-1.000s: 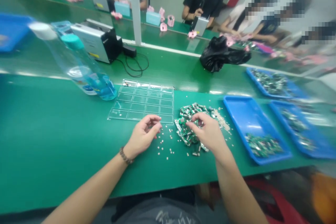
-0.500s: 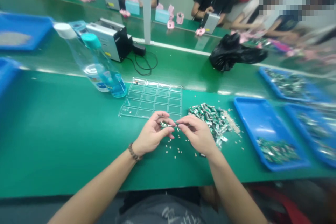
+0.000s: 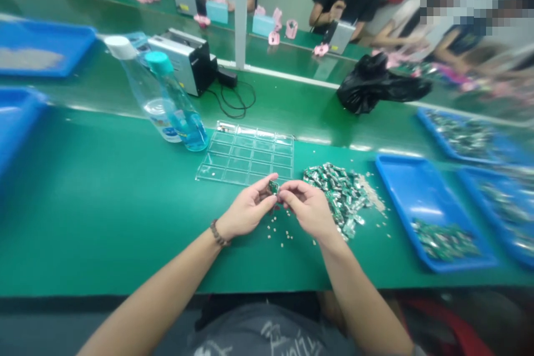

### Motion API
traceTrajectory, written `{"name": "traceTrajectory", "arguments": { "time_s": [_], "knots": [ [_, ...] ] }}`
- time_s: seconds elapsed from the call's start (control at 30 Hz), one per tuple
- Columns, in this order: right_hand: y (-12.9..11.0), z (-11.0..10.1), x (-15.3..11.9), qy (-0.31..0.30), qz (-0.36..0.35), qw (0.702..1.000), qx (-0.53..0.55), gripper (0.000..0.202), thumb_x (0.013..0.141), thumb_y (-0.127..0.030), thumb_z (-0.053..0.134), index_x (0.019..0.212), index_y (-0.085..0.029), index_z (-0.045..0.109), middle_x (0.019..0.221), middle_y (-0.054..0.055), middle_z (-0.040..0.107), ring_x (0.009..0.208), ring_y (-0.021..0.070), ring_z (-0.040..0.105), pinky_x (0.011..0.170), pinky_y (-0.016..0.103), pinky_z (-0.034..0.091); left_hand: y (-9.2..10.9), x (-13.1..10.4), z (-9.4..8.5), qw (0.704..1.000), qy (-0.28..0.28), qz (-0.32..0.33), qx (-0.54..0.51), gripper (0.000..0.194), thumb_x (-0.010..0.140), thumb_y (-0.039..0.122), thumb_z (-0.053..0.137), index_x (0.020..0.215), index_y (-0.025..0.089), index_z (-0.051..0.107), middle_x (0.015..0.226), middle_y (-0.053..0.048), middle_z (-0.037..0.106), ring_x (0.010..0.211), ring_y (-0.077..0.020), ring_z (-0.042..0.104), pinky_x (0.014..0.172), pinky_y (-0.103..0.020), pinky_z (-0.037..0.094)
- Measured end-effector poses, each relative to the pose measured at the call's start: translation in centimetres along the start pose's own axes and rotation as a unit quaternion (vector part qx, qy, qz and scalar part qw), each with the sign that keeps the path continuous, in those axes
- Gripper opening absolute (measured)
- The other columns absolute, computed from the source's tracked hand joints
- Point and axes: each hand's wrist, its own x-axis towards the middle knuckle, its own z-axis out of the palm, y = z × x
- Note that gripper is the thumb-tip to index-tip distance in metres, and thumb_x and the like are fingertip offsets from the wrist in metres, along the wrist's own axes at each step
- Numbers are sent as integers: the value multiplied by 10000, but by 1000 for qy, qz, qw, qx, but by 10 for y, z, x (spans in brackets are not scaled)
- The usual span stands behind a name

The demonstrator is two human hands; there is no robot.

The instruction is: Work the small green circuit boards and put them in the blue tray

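A small green circuit board [image 3: 273, 187] is held upright between the thumb and fingers of my left hand [image 3: 247, 210]. My right hand [image 3: 311, 208] pinches at the board's right edge, its fingertips touching it or very close; whether they hold a separate small part is too small to tell. Just right of my right hand lies a heap of green and silver boards [image 3: 340, 192], with small beige bits [image 3: 371, 194] along its right side. More beige bits [image 3: 287, 233] are scattered on the green mat below my hands. Beyond my left hand lies a clear gridded tray [image 3: 250, 154].
Two bottles [image 3: 164, 114] stand left of the gridded tray, before a grey device [image 3: 181, 61] with a black cable. A blue tray [image 3: 400, 178] holds boards at right. A black bag [image 3: 362, 86] lies behind. Several people sit across the bench.
The board between my hands has turned from nearly edge-on to face-on and upright. The whole view has shifted slightly, with things appearing a little further right.
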Motion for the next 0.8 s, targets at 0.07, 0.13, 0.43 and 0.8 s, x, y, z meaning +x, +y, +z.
{"name": "traceTrajectory", "arguments": {
  "time_s": [0.07,0.13,0.43,0.8],
  "knots": [
    [-1,0,3,-11,15,1000,7,246,768,-402,700,864,-177,665,686,7,647,562,118,558,513,237,447,-2,-1,1,1000,-7,-2,9,647,847,278,612,1442,166,383,841,-24,645,775,-145,621,734,-268,515],
    [1,-4,5,-31,34,999,21,274,750,-412,714,875,-173,663,676,4,644,545,109,548,491,227,433,-3,-1,2,1000,-28,-5,-5,644,845,288,611,1442,189,390,896,-43,668,798,-162,643,741,-290,531],
    [24,-33,-13,-67,40,987,-138,220,826,-404,627,889,-200,682,689,24,665,535,144,561,500,271,432,5,-3,3,959,-59,-77,-265,615,802,292,683,1364,176,463,788,-39,614,637,-143,622,519,-258,543],
    [-45,30,134,-63,-269,873,-402,219,902,-281,541,883,-208,747,901,52,722,852,204,633,806,336,454,-15,3,1,997,62,-53,-13,437,807,371,655,1178,191,512,732,15,523,566,-108,555,386,-175,460]
  ]
}}
